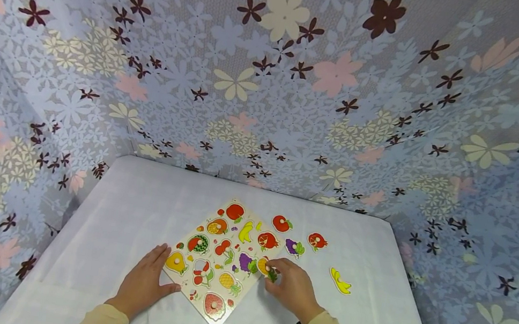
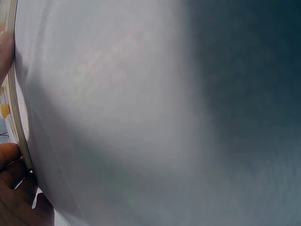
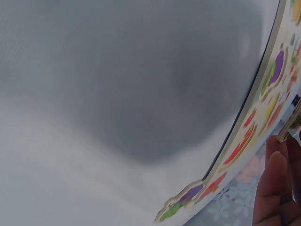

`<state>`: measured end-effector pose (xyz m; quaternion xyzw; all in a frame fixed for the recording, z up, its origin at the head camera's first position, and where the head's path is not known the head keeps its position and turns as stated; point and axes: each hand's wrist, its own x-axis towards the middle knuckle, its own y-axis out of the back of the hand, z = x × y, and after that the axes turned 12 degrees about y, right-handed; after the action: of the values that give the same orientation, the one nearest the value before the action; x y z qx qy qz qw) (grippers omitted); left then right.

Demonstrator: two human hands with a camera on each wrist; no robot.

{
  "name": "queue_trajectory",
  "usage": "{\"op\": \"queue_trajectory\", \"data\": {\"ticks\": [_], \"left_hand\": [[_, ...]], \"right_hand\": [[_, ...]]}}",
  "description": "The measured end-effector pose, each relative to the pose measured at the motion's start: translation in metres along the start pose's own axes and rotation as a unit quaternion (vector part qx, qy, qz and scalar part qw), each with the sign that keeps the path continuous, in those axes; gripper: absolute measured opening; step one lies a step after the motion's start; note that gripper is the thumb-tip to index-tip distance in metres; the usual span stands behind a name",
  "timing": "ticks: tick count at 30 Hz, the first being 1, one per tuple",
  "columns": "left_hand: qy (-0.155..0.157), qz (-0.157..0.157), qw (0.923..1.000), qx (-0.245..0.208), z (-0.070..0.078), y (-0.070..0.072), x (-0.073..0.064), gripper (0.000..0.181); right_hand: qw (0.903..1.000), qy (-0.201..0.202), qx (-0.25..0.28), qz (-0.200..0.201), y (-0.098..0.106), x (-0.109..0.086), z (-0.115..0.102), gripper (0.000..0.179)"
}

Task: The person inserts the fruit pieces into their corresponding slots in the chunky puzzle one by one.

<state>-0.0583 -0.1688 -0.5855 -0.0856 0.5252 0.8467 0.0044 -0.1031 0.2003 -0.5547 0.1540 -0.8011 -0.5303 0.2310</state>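
Observation:
A wooden fruit puzzle board (image 1: 209, 250) lies tilted on the white table (image 1: 136, 212), with several fruit pieces set in it. My left hand (image 1: 156, 269) rests flat at the board's left edge, fingers straight beside the yellow pear piece (image 1: 176, 262). In the left wrist view the board's edge (image 2: 15, 108) runs past my fingers (image 2: 11, 188). My right hand (image 1: 276, 273) pinches an orange fruit piece (image 1: 264, 265) at the board's right edge. The right wrist view shows the board's rim (image 3: 254, 127) and my fingers (image 3: 277, 183).
Loose pieces lie on the table right of the board: a red apple (image 1: 281, 223), a purple piece (image 1: 294, 247), another red piece (image 1: 316, 240) and a yellow banana (image 1: 340, 281). Flowered cloth walls (image 1: 270, 77) enclose the table at the back and both sides.

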Motion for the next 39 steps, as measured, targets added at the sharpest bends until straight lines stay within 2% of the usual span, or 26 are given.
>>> {"op": "queue_trajectory", "data": {"ticks": [7,22,33,39], "left_hand": [[0.001,0.001,1.0,0.001,-0.002,-0.002,0.001,0.104],[-0.002,0.002,1.0,-0.001,-0.003,-0.002,0.001,0.104],[-0.004,0.007,1.0,-0.003,-0.006,-0.007,0.004,0.106],[-0.005,0.008,0.9999,-0.008,-0.003,-0.005,0.002,0.105]], "right_hand": [[0.9994,0.01,0.023,-0.024,-0.007,0.005,-0.015,0.035],[0.9967,0.031,0.027,-0.069,-0.023,0.019,-0.041,0.034],[0.9961,0.06,0.026,-0.06,-0.032,0.022,-0.052,0.032],[0.9957,0.068,0.009,-0.062,-0.034,0.023,-0.057,0.034]]}}
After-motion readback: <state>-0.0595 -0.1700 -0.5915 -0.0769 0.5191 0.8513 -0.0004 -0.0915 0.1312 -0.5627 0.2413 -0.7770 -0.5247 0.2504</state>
